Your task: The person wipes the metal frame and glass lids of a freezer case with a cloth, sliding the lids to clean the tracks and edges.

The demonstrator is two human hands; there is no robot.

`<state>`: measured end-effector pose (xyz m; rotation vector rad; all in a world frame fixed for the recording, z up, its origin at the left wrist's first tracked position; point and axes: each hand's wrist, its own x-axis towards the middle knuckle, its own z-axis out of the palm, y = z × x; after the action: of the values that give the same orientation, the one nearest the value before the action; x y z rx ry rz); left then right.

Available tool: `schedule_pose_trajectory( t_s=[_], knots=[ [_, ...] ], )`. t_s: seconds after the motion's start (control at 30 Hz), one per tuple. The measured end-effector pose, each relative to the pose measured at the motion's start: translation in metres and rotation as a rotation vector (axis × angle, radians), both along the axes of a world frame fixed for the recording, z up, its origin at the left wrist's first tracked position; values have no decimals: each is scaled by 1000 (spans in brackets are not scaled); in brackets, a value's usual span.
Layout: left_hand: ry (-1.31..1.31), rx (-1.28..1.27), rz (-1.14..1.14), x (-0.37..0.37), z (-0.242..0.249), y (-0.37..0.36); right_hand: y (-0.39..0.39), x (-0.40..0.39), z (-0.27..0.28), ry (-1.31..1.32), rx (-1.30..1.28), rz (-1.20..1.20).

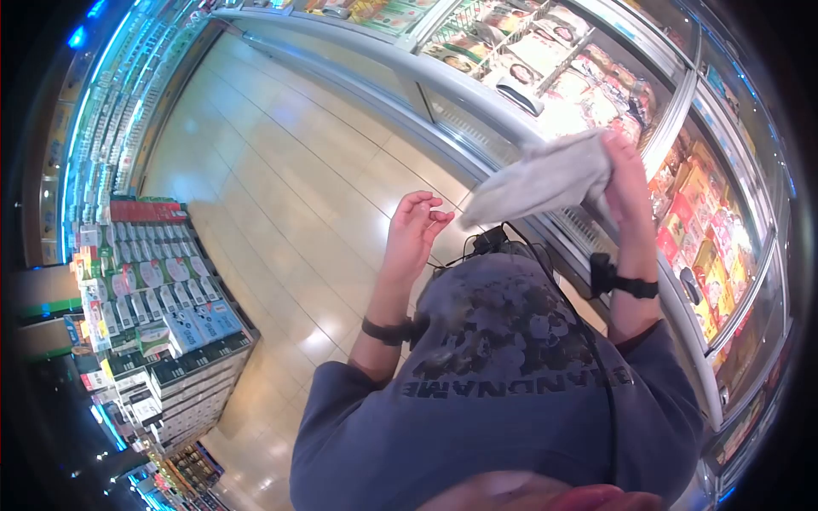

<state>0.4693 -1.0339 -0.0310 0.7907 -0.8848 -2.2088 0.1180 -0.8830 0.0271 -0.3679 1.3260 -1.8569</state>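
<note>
My right hand (628, 183) is closed on one end of a grey-white cloth (545, 180), raised in front of the freezer cabinet. The cloth stretches out to the left, folded and hanging loose, its free end slightly blurred. To the left of that end, my left hand (414, 232) is held up over the floor. Its fingers are loosely curled and apart, with nothing visible in them. Both wrists wear black bands.
A chest freezer (464, 115) with glass lids and packaged food runs along the right. Stacked boxed goods (170, 298) stand at left, near lit shelves (119, 128). Tiled floor (281, 170) lies between. A black cable (609, 392) runs down my shirt.
</note>
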Motion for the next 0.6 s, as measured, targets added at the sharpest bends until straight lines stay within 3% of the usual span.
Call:
schedule_pose_trajectory(
  t_s=[0.13,0.2,0.3,0.37,0.43,0.5,0.57,0.6],
  knots=[
    [-45,-29,48,19,1,-19,-10,-50,71,336,-153,-312],
    [52,9,44,27,-8,-23,-16,-52,118,399,-355,-475],
    [57,18,62,26,-13,-21,-26,-63,136,573,-419,-629],
    [50,39,56,23,-19,-24,-38,-67,121,633,-351,-636],
    [18,71,40,21,-22,-26,-42,-78,84,860,152,-499],
    [-6,80,41,18,-23,-32,-43,-70,49,989,597,-186],
    [-30,88,37,7,-28,-45,-35,-77,-10,1136,708,156],
    [-14,81,43,4,-32,-54,-37,-67,-29,1055,795,160]
  ],
)
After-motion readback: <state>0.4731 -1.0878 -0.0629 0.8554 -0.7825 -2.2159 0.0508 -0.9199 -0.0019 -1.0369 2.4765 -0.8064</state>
